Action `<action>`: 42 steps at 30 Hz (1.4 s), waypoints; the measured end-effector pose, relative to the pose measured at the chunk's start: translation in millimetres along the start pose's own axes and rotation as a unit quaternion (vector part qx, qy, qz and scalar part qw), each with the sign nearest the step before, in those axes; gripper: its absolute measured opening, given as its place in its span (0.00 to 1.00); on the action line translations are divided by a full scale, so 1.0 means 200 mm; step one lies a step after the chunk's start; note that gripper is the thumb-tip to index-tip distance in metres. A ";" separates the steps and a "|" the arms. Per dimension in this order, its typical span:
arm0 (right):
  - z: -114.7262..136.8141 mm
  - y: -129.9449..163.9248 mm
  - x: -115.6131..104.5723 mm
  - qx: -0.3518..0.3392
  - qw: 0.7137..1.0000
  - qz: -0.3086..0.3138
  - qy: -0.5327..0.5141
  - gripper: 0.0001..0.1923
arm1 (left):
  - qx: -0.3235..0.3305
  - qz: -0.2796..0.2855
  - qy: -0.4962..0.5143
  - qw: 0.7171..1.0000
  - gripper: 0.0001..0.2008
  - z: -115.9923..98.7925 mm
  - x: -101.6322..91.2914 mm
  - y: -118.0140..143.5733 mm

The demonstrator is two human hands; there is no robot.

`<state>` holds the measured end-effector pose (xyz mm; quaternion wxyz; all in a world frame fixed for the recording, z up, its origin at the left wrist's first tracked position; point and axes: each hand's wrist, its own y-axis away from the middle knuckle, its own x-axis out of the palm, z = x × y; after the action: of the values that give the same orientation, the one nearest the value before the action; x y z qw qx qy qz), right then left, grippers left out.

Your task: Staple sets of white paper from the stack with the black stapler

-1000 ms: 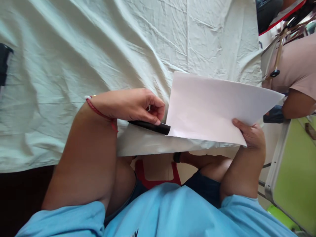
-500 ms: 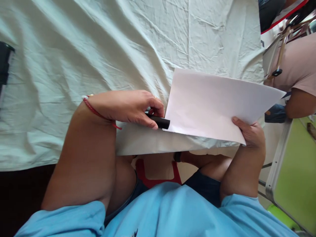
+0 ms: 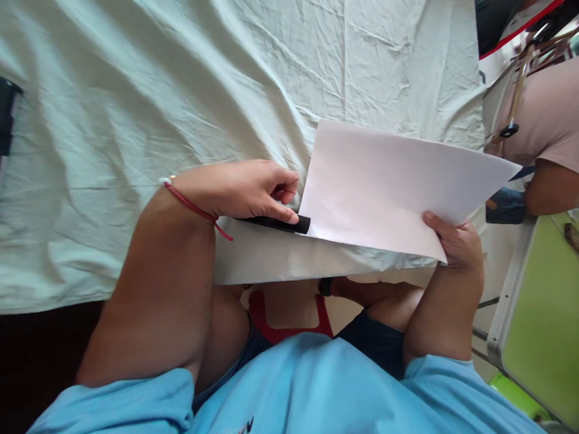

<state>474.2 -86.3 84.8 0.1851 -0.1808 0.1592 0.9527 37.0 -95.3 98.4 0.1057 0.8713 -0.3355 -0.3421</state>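
My left hand point(image 3: 256, 188) is closed over a black stapler point(image 3: 304, 225), the thumb pressed along its top near the front end. The fingers are curled, and much of the stapler's body is hidden under the hand. Its front end sits at the lower left corner of the white paper point(image 3: 380, 181). How many sheets there are I cannot tell. My right hand point(image 3: 459, 242) grips the lower right edge of the paper, thumb on top and fingers underneath out of sight. The paper's far right corner bends upward.
A pale, wrinkled cloth point(image 3: 181, 78) covers the table. At the far left edge lies a dark object point(image 3: 6, 114), partly cut off. To the right are another person's pink sleeve point(image 3: 554, 114) and a green table point(image 3: 543, 313) with a metal rim.
My left thumb has moved forward onto the stapler's top, and the stapler now lies lower and flatter at the paper's corner. My right hand keeps its grip on the paper.
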 end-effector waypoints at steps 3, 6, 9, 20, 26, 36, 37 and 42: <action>-0.02 -0.02 0.01 -0.017 1.000 0.011 -0.024 0.36 | -0.015 0.005 -0.019 1.000 0.20 -0.01 0.01 -0.02; -0.04 -0.04 0.03 -0.031 0.998 0.038 -0.041 0.34 | -0.023 0.011 -0.014 1.000 0.20 -0.03 0.02 -0.04; -0.04 -0.05 0.04 -0.026 0.998 0.053 -0.028 0.31 | -0.040 0.027 0.003 0.999 0.21 -0.05 0.02 -0.03; 0.00 -0.07 0.19 -0.152 0.973 -0.066 -0.160 0.26 | -0.060 -0.140 0.101 0.983 0.15 -0.02 0.05 -0.02; -0.06 -0.12 0.25 -0.161 0.963 -0.055 -0.209 0.28 | -0.094 -0.310 0.308 0.894 0.19 -0.01 0.10 -0.06; -0.09 -0.13 0.35 -0.152 0.974 0.007 -0.168 0.29 | -0.085 -0.295 0.171 0.936 0.19 0.04 0.13 -0.10; -0.09 -0.13 0.36 -0.146 0.976 0.014 -0.158 0.30 | -0.084 -0.298 0.161 0.937 0.21 0.04 0.13 -0.09; -0.10 -0.15 0.37 -0.145 0.977 0.001 -0.156 0.29 | -0.055 -0.277 0.230 0.931 0.15 0.02 0.13 -0.08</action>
<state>429.3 -45.6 29.9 0.1786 -0.0544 -0.0119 0.9823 57.4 -100.9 75.2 0.1284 0.9774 -0.0280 -0.1656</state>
